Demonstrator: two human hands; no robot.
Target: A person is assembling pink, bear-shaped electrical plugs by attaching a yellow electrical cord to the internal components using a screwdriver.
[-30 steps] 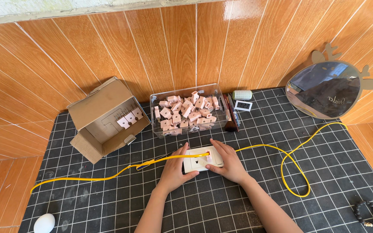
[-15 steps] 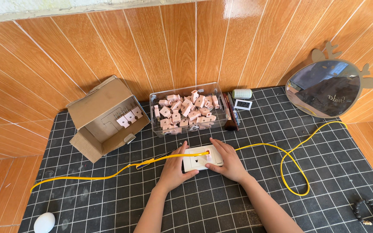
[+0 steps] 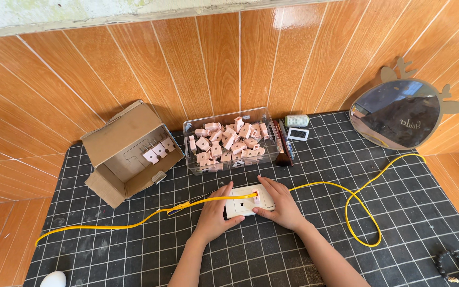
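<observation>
Both hands rest on a white wall plate (image 3: 246,201) lying flat on the black gridded table (image 3: 410,223). The left hand (image 3: 214,213) grips the plate's left edge, thumb on top, fingers curled. The right hand (image 3: 278,204) lies over the right end, fingers loosely bent, seemingly pressing a small pink part there, though the view is too small to be sure. A yellow cable (image 3: 357,212) crosses the plate. Behind it stand a clear box (image 3: 232,139) of pink parts and an open cardboard box (image 3: 128,151).
</observation>
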